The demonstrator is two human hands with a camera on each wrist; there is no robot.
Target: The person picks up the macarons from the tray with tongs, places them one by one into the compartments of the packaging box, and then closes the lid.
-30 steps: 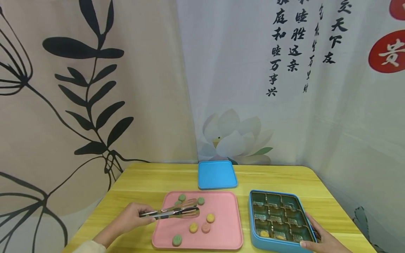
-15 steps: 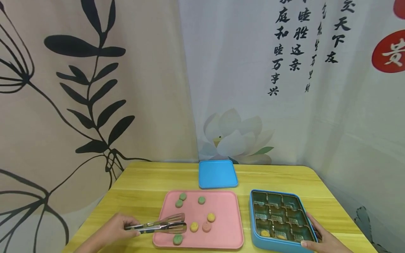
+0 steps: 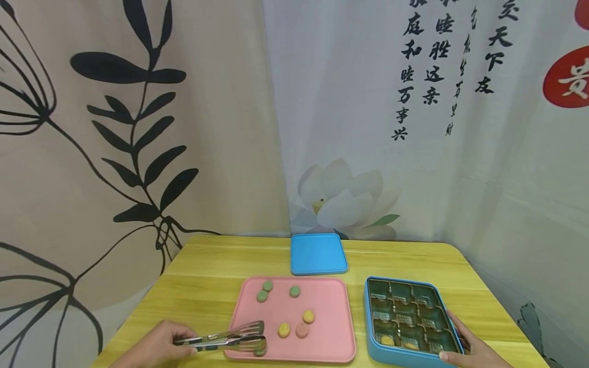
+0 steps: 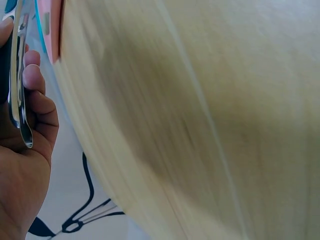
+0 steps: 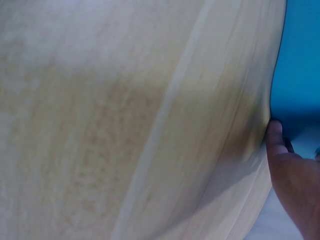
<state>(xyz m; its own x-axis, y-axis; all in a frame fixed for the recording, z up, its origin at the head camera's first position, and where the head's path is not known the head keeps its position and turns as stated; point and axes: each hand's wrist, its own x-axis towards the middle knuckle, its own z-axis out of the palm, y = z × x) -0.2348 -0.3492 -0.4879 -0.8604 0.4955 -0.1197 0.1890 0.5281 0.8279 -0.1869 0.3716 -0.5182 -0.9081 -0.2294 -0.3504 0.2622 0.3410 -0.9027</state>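
The left hand point(image 3: 158, 343), fingers curled round metal tongs point(image 3: 230, 335), points them at a green macaron point(image 3: 261, 352) on the pink tray point(image 3: 331, 347) to its right, while the right hand point(image 3: 473, 351) grips a blue divided box point(image 3: 400, 354) at its left.

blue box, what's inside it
A dark nine-compartment insert, with a yellow cookie front-left and a yellow sliver front-middle. Whatever lies under the insert is covered.

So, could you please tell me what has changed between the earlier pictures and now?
The left hand has moved the tongs leftward and nearer, to the near left corner of the pink tray, where they now partly cover a green cookie; whether they grip it is unclear. The right hand stays on the blue box; tray and blue lid stay put.
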